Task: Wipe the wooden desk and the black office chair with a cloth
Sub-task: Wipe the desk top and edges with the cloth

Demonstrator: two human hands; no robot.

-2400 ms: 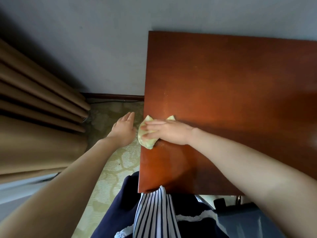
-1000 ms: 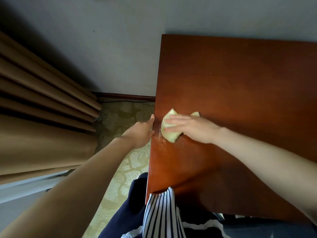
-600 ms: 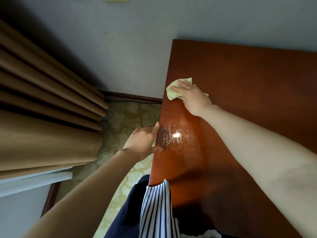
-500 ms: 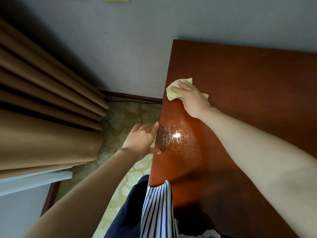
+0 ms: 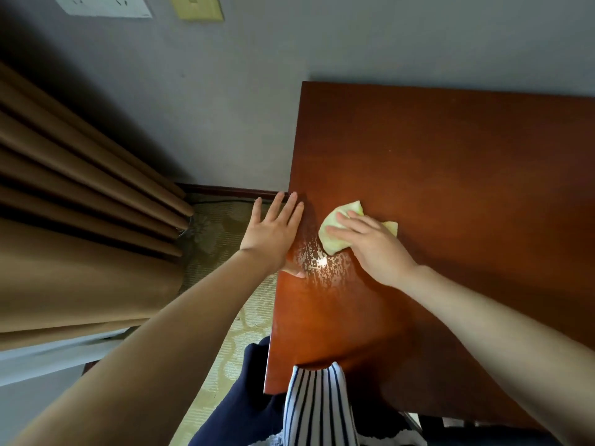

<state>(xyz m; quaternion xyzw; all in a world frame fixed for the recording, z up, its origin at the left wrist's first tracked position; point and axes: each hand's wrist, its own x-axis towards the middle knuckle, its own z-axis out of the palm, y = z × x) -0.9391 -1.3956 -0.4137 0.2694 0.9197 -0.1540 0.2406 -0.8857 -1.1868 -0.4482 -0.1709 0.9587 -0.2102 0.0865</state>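
Brown pleated curtain [image 5: 80, 236] beside grey wall [image 5: 225, 107], white socket plate [image 5: 106, 4], patterned carpet [image 5: 225, 239] below.

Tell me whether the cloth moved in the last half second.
Yes: the cloth slid nearward along the desk, from beyond the wet patch to beside it.

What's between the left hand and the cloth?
Head view: only bare desk between the left hand and the cloth; a speckled shiny patch sits nearer the person.

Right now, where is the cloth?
In the head view, the cloth lies on the desk near its left edge, under the right hand, beside the left hand.
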